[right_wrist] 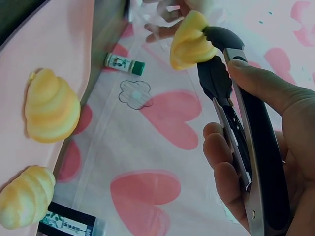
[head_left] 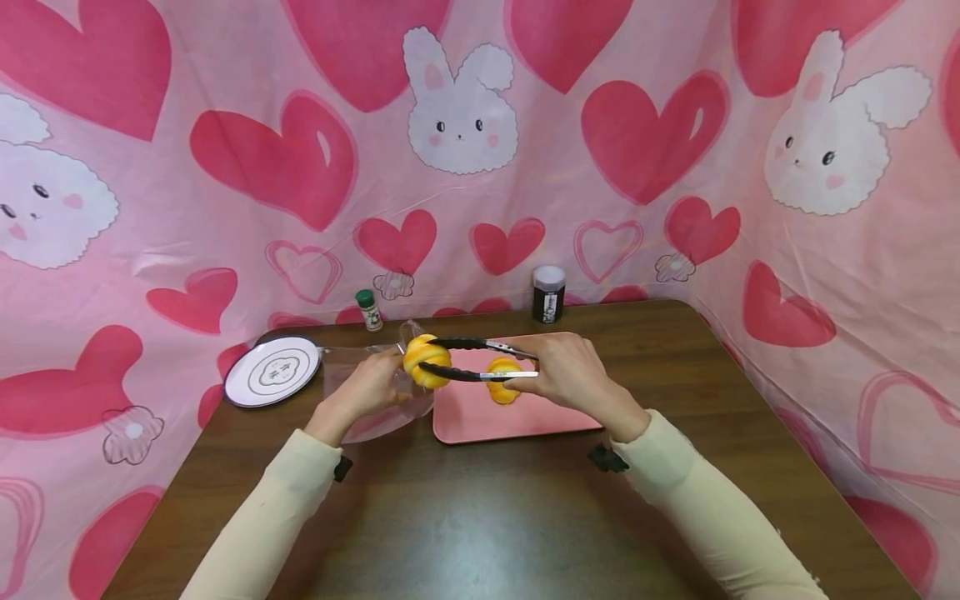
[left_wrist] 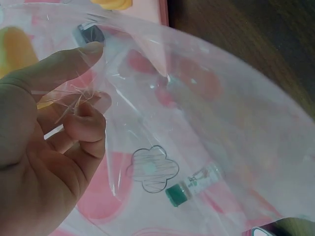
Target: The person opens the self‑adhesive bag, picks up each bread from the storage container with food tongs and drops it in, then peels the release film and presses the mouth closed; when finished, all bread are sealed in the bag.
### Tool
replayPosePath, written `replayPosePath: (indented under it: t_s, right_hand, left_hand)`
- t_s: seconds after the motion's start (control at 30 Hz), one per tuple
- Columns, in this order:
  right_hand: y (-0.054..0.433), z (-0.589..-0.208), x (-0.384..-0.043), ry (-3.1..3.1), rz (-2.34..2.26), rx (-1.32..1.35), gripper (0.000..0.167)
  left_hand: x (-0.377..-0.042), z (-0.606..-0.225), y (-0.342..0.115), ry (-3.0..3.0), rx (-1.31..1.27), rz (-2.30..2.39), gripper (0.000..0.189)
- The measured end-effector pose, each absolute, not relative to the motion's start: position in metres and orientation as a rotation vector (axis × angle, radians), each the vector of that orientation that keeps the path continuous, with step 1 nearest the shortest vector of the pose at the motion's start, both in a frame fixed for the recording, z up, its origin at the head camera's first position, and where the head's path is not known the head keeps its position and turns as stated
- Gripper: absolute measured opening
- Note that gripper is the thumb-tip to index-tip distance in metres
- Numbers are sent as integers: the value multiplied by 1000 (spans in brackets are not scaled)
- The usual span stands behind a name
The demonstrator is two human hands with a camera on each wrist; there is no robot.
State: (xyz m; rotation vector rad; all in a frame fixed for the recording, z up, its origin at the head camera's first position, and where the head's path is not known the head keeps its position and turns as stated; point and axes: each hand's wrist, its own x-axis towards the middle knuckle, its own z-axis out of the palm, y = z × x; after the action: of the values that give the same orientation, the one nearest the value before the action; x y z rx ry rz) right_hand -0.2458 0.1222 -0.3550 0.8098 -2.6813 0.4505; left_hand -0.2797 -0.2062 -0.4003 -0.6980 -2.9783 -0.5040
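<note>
My left hand [head_left: 372, 386] grips a clear plastic bag [left_wrist: 236, 113], its film bunched between thumb and fingers in the left wrist view. My right hand [head_left: 573, 375] is wrapped around black-and-silver tongs [right_wrist: 263, 147]. Between the black tips of the tongs sits a yellow twisted bread roll [head_left: 426, 360], raised above the table beside my left fingers; the bag's edge shows just behind it. Another bread roll [head_left: 503, 392] lies on the pink tray [head_left: 480, 425] beneath the tongs. The right wrist view shows two rolls on that tray, a larger one [right_wrist: 51, 108] and a ridged one [right_wrist: 27, 199].
On the brown wooden table [head_left: 495, 517], a white plate [head_left: 247, 379] stands at the left. A green-capped shaker bottle [head_left: 369, 311] and a black jar with a pale lid [head_left: 549, 296] stand along the back edge. A pink heart-and-rabbit curtain [head_left: 540, 183] hangs behind.
</note>
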Motion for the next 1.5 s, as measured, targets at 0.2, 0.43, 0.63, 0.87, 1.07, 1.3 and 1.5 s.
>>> replayPosePath:
  t_s: [0.2,0.43,0.63,0.87,1.07,1.3,1.5]
  right_hand:
    - [123,-359,-247,-2681,358,804,60]
    - [122,-357,-246,-2695,275,805,59]
    - [120,-356,-244,-2654,188,851,57]
    - [120,-358,-245,-2509,120,965,53]
    - [123,-358,-244,-2465,116,1029,55]
    - [126,-358,-244,-2415,120,1121,54]
    - [129,-359,-244,-2375,133,1172,55]
  left_hand:
    - [-280,-399,-207,-2962,-693,-493,55]
    - [-281,-399,-208,-2967,-654,-454,63]
    - [-279,-396,-207,-2974,-634,-503,68]
    - [-279,-394,-206,-3020,-601,-558,71]
    - [-280,-394,-206,-3008,-613,-541,70]
    - [-280,-393,-206,-3045,-625,-529,67]
    - [-280,-394,-206,-3073,-604,-536,64]
